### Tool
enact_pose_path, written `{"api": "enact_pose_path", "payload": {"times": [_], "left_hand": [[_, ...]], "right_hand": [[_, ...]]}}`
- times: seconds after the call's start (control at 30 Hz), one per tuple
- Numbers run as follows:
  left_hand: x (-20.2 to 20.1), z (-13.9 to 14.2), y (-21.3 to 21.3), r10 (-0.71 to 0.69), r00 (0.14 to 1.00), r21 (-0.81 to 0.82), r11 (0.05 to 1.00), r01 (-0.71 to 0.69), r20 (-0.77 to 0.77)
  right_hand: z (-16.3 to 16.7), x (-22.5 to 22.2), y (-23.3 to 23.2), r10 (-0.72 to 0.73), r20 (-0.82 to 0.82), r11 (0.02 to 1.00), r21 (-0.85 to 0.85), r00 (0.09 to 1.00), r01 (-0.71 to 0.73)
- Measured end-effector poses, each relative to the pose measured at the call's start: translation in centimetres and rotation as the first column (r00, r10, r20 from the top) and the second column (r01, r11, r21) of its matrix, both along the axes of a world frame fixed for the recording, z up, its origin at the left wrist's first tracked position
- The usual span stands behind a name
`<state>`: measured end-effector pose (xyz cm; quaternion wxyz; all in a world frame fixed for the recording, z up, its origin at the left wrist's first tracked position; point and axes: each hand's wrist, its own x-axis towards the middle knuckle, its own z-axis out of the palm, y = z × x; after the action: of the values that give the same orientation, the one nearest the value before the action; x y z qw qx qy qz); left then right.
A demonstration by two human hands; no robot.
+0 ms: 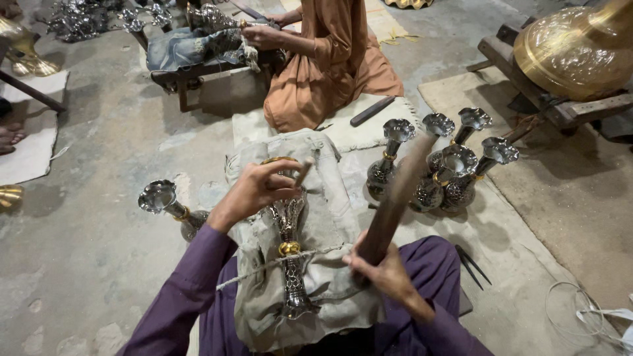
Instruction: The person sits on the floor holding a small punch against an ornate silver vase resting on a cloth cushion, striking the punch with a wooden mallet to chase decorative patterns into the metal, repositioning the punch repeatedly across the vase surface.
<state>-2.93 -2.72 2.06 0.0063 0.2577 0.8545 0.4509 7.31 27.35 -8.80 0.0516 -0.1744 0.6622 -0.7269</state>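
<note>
Two hands busy: left hand pinching a thin punch against the rim of a silver vase, lying under that grip on a cloth-padded block (tied down by a cord). Right hand wrapped tight round a wooden mallet, beside the vase. Beyond the mallet, five finished vases.

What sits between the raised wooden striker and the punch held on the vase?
Nothing visible. The right hand lifts the dark wooden striker above bare grey cloth; the left hand holds the small punch on the engraved silver vase, with only open air between them.
</note>
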Motion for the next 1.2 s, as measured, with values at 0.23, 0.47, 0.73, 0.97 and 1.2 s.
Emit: {"api": "enact_pose_path", "payload": {"times": [0.23, 0.47, 0.73, 0.97, 1.2], "left_hand": [[-0.7, 1.7, 1.0, -0.167, 0.976, -0.165, 0.976, 0.144, -0.139], [0.0, 1.9, 1.4, -0.155, 0.967, -0.231, 0.967, 0.107, -0.200], [0.6, 2.2, 1.7, -0.107, 0.974, -0.247, 0.967, 0.056, -0.198], [0.7, 2.2, 1.6, -0.137, 0.967, -0.230, 0.969, 0.086, -0.213], [0.3, 2.3, 1.6, -0.166, 0.965, -0.221, 0.968, 0.120, -0.204]], "right_hand": [[1.4, -3.0, 2.9, -0.264, -0.421, 0.813, 0.386, 0.868, 0.435], [0.6, -3.7, 4.1, 0.060, -0.475, 0.452, 0.797, 0.878, 0.400], [1.5, -4.5, 4.4, -0.225, -0.560, 0.726, 0.450, 0.798, 0.520], [2.4, -4.3, 4.8, -0.255, -0.488, 0.611, 0.587, 0.834, 0.531], [0.8, -3.6, 4.9, -0.230, -0.601, 0.633, 0.505, 0.765, 0.587]]}}
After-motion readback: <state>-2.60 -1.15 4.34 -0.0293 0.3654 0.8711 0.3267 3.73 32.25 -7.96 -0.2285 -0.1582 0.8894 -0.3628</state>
